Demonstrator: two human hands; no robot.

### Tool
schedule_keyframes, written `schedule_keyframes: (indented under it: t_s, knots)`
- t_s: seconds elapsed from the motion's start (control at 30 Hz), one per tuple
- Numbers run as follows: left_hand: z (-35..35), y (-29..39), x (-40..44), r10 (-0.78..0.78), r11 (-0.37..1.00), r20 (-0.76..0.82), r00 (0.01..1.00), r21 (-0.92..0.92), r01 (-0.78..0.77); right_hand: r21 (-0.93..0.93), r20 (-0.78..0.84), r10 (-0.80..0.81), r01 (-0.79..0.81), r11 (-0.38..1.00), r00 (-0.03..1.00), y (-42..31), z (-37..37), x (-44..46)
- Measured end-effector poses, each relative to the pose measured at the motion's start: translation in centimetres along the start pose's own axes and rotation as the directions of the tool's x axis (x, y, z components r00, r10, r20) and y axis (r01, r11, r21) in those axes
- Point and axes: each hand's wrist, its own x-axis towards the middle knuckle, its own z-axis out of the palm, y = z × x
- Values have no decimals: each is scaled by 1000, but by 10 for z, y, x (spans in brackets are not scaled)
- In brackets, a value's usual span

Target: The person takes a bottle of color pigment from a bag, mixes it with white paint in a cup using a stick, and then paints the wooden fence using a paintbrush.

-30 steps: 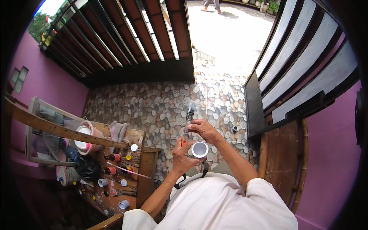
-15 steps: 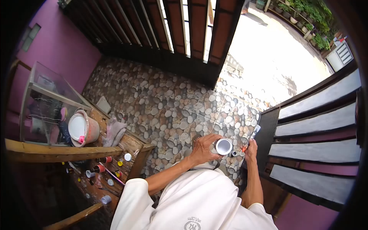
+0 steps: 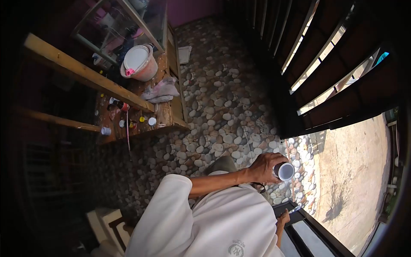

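Note:
My left hand (image 3: 266, 168) is wrapped round a small can (image 3: 285, 171) with a pale grey inside, held in front of my body. Lower and further right, my right hand (image 3: 284, 217) grips a paintbrush (image 3: 295, 209), its bristles pointing away beside the grey-and-black slatted gate (image 3: 306, 233). Much of the brush handle is hidden by the fingers. The two hands are apart.
To the left stands a wooden bench (image 3: 169, 115) with a lidded bucket (image 3: 143, 64), a rag (image 3: 162, 91), bottles and small lids. A wooden beam (image 3: 85, 76) crosses over it. Dark slatted gate (image 3: 338, 107) at upper right; pebble-patterned floor (image 3: 214, 103) between.
The view has swung left. My left hand has let go of the brush and keeps the can; my right hand has taken the brush away to the right, to the gate.

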Motion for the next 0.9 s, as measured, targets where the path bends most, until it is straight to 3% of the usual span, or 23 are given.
schedule_keyframes:
  t_s: [0.03,0.07,0.1,0.13,0.17,0.2,0.23,0.27,0.37,0.43,0.6,0.63,0.67,0.73,0.77,0.87,0.9]
  knots:
    - [10,4,8,-32,999,-43,999,19,33,-235,151,-278,308,922,949,-1,-13,51]
    - [23,9,14,-65,997,-81,995,33,68,-389,351,-482,593,705,803,-15,-23,88]
    - [38,7,20,-86,994,-143,986,54,95,-486,639,-621,864,132,454,-58,-25,98]
    - [52,12,25,-106,992,-176,979,56,117,-239,623,-780,964,-119,58,-95,-16,105]
    - [63,17,31,-165,983,-209,964,43,177,-224,591,-688,905,361,421,-123,-13,120]
    - [73,21,37,-218,973,-238,946,27,231,-203,566,-429,623,755,704,-148,-9,134]
    - [81,27,41,-244,965,-260,934,35,262,-183,409,-272,371,911,871,-190,5,126]
    - [93,31,47,-256,961,-285,924,30,275,-246,405,-370,490,836,836,-216,12,141]
    - [114,43,59,-274,951,-345,897,41,307,-157,486,-380,507,848,787,-273,20,193]
    - [120,52,69,-261,951,-368,893,63,304,-165,462,-358,475,864,812,-302,34,209]
    - [144,62,89,-258,947,-377,890,82,310,-181,546,-358,524,832,758,-313,45,274]
    - [146,68,94,-257,944,-368,894,102,313,-266,516,-258,439,858,817,-319,48,276]
    - [152,72,98,-258,942,-381,888,103,318,-191,600,-297,494,848,743,-321,46,277]
    - [168,80,109,-321,921,-393,862,83,381,-197,579,-286,471,860,763,-340,53,265]
    - [188,67,113,-256,941,-456,852,83,327,-292,478,-183,351,890,859,-351,62,267]
    - [228,71,132,-250,943,-559,790,44,330,-242,643,-239,489,838,728,-379,62,299]
    - [249,65,138,-284,935,-578,765,9,354,-308,627,-217,494,813,748,-392,63,317]
